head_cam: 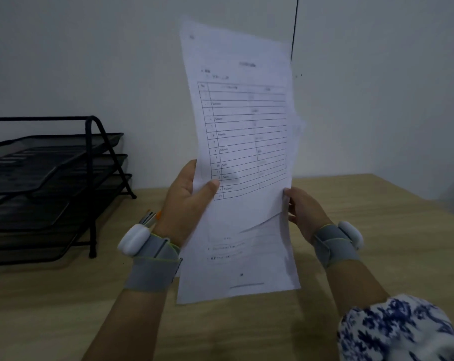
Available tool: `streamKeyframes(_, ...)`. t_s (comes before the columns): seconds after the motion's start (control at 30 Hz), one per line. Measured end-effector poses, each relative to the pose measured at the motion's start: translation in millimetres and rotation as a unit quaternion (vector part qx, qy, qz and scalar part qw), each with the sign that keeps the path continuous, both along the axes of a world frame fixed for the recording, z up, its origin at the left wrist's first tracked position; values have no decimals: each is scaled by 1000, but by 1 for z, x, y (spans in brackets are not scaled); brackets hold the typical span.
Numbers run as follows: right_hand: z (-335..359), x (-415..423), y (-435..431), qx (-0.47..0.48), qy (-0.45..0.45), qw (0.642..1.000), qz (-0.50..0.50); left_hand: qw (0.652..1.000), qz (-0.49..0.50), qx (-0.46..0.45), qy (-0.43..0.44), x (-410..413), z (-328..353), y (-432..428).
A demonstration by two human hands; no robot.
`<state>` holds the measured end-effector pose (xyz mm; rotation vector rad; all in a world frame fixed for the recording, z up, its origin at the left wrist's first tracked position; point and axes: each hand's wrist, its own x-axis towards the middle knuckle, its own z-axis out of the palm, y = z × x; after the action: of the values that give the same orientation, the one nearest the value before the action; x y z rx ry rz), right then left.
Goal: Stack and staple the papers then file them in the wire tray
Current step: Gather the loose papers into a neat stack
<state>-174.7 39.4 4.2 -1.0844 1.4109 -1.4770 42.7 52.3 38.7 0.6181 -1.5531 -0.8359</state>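
I hold the papers [243,162] upright btwn both hands, above the desk [377,230]. My left hand [187,201] clamps their left edge, thumb on front; right hand [302,212] grips the right edge. Wire tray [51,183] sits well left of my left hand.

On the top sheet of the papers [240,157], in the middle of the frame, a ruled table carries row numbers of which 10, 12 and 14 can be made out down its left column, while the heading and remaining printed words are too blurred to read.
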Motion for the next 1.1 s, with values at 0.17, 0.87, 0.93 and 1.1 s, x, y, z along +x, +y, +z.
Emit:
streamKeyframes(0.17, 21, -2, 2, -115, -28, 991, -58, 997, 61, -49, 26, 12, 13, -4)
streamKeyframes(0.87, 49, 12, 6, -162, 83, 982, -54, 982, 177, -32, 60, 11, 33, -24)
streamKeyframes(0.93, 46, 12, 5, -162, 71, 983, -55, 984, 167, -23, 58, 11, 32, -26)
streamKeyframes(1.1, 40, 14, 5, -145, 66, 985, -59, 984, 173, 11, 43, 10, 23, -29)
